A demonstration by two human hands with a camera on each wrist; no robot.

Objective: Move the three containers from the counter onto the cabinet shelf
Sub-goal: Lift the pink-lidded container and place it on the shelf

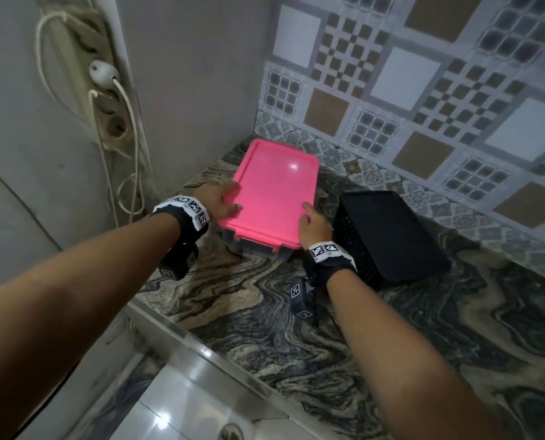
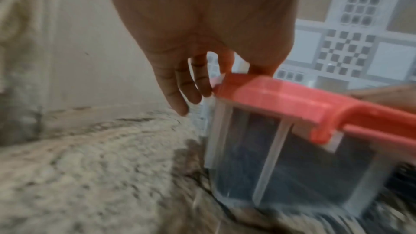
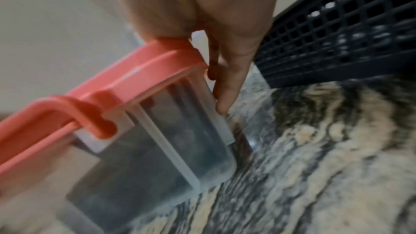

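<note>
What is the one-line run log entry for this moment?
pink-lidded container: on counter; left hand: thumb on lid; right hand: thumb on lid; black basket: beside it

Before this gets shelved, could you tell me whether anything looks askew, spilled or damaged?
Nothing stands out: the pink-lidded container sits flat and closed on the counter, and the black basket beside it looks intact.
</note>
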